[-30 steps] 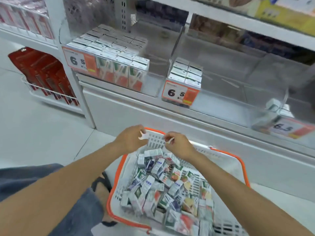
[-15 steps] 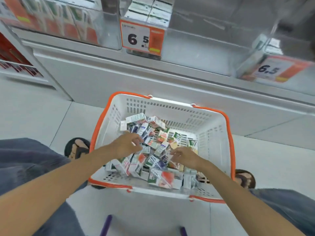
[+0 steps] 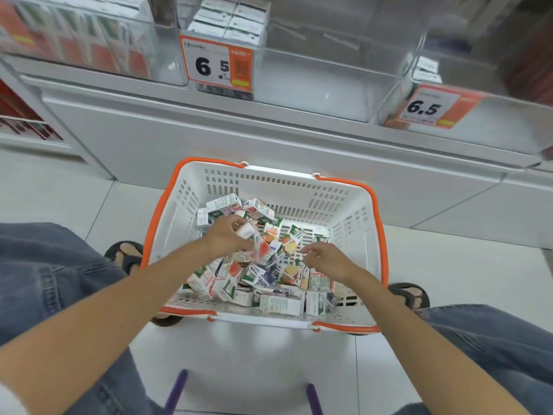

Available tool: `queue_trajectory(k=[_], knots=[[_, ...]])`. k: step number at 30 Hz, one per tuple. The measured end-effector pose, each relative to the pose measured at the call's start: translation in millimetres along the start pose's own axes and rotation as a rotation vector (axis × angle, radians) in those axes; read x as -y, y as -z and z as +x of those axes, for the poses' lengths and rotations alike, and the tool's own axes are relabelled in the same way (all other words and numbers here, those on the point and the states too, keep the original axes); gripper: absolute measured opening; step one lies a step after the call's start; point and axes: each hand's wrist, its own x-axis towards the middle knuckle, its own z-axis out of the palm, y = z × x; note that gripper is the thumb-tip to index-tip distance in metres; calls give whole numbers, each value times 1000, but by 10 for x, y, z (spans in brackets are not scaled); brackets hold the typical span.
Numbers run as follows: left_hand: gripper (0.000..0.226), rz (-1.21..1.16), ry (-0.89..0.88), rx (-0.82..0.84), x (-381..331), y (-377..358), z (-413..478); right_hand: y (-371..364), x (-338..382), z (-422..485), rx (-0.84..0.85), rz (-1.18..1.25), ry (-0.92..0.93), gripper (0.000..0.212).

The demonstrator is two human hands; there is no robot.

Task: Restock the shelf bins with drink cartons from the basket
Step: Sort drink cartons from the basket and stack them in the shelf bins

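Over the basket (image 3: 379, 235), the person's left hand (image 3: 226, 238) pinches a blurred red-and-white carton (image 3: 255, 244) just above the heap (image 3: 275, 301), while beside it the right hand (image 3: 326, 260) hovers loosely curled and empty, likely choosing another for the bin (image 3: 314, 88) above.

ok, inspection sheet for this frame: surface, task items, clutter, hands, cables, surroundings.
Surface: pale tiled floor; basket stands on it.
Job's things: loose cartons heaped in basket; middle bin mostly bare, left bin stocked.
Clutter: nothing seen.
Hands: left hand grips a blurred carton; right hand hovers over the heap, fingers loosely curled, holding nothing.
Cables: nothing seen.
Surroundings: price tags, purple legs, sandals.
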Motion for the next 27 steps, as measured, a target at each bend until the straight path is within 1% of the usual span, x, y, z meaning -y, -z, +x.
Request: queue_trajectory(k=[2, 5, 6, 7, 10, 12, 15, 16, 17, 19, 21, 22, 23, 25, 27], knots=[[48, -122, 49, -46, 20, 206, 20, -112, 10, 62, 119, -96, -5, 33], [48, -278, 183, -45, 233, 334, 21, -331, -17, 96, 418, -307, -82, 61], [49, -315, 206, -48, 306, 320, 32, -412, -36, 98, 483, -352, -97, 67], [47, -328, 216, -51, 366, 290, 49, -488, -58, 96, 508, -380, -98, 70], [46, -305, 222, -22, 420, 185, 76, -632, -123, 118, 449, -382, -99, 67], [47, -329, 225, 4, 429, 146, 114, -617, -107, 131, 403, -334, -118, 59], [43, -445, 244, 10, 394, 117, 151, -438, 42, 150, 258, -166, -72, 21], [41, -481, 252, -11, 377, 125, 165, -357, 133, 153, 200, -137, -39, 16], [41, -517, 262, -34, 359, 138, 172, -279, 237, 152, 139, -121, -4, 18], [44, -606, 273, -79, 337, 189, 181, -155, 478, 139, -19, -87, 99, 34], [27, -669, 264, -125, 302, 251, 169, -96, 722, 102, -206, 23, 209, 49], [19, -696, 259, -126, 284, 276, 165, -96, 828, 80, -271, 90, 259, 53], [18, -733, 253, -102, 265, 293, 162, -113, 922, 65, -300, 153, 305, 55], [32, -838, 236, 28, 210, 309, 156, -202, 1039, 43, -283, 198, 383, 61], [54, -854, 198, 160, 146, 307, 154, -323, 1092, 36, -245, 114, 442, 65]])
